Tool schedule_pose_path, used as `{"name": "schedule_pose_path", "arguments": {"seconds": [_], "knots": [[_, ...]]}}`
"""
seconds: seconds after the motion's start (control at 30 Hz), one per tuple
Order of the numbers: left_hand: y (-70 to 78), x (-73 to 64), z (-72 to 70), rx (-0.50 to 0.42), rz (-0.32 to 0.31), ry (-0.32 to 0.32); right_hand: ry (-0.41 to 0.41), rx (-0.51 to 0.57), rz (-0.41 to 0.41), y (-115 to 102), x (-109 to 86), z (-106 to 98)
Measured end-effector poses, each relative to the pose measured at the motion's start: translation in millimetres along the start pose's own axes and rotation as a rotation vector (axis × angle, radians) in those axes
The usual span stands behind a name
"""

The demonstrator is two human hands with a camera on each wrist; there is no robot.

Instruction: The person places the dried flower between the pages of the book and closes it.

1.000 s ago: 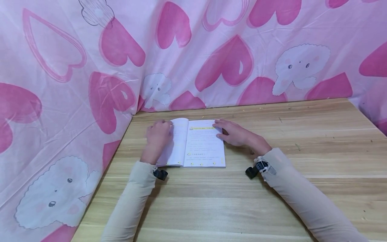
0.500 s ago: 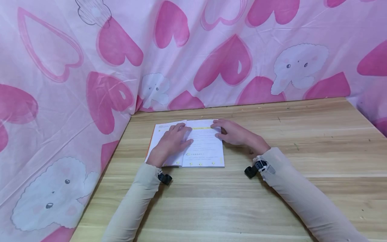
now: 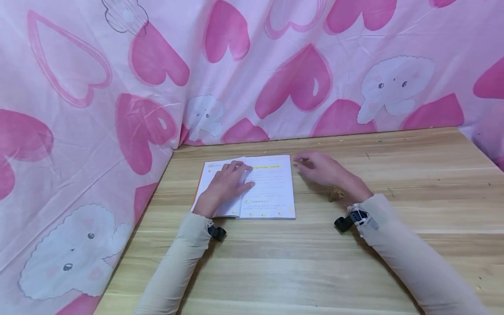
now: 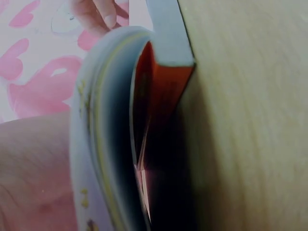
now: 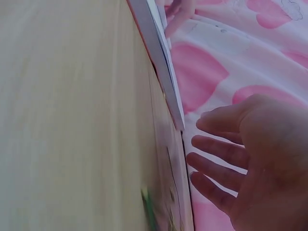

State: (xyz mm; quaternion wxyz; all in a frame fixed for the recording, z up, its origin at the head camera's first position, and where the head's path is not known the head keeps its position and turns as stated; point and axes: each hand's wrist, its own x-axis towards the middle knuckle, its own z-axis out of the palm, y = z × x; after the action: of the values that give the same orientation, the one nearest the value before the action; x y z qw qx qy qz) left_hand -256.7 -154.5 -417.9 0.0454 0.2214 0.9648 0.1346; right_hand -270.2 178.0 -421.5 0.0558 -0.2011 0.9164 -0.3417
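An open book [image 3: 271, 188] with white printed pages and yellow headings lies on the wooden table. My left hand [image 3: 226, 186] rests on its left page, fingertips reaching over the middle fold. In the left wrist view the book's pages [image 4: 89, 130] bow upward above an orange cover [image 4: 171, 86]. Just off the book's right edge is my right hand [image 3: 323, 168], holding nothing. The right wrist view shows its fingers [image 5: 219, 166] loosely extended and apart from the book's corner.
A wooden table [image 3: 275, 267] carries the book. Behind it and along the left side hangs a pink curtain [image 3: 236, 87] with hearts and white animals. A small brownish sprig-like thing [image 3: 336, 192] shows beside the right wrist.
My left hand has come from the book's left side onto the left page, which now lies flatter. My right hand has left the right page and moved to the right.
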Motion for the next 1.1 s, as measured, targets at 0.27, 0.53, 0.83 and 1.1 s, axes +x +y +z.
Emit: {"name": "schedule_pose_path", "arguments": {"seconds": [0.27,0.53,0.83,1.1], "knots": [[0.4,-0.6,1.7,0.022,-0.008,-0.002,0.031,-0.102,0.032,12.0,-17.6,-14.8],[0.2,-0.9,1.6,0.015,-0.008,-0.007,0.028,-0.228,0.198,12.0,-36.1,-31.4],[0.1,0.5,1.5,0.01,-0.007,-0.02,-0.052,-0.271,0.289,9.9,-38.1,-30.2],[-1.3,0.5,3.1,0.013,-0.001,-0.018,0.017,-0.238,0.175,3.9,-23.9,-14.6]]}}
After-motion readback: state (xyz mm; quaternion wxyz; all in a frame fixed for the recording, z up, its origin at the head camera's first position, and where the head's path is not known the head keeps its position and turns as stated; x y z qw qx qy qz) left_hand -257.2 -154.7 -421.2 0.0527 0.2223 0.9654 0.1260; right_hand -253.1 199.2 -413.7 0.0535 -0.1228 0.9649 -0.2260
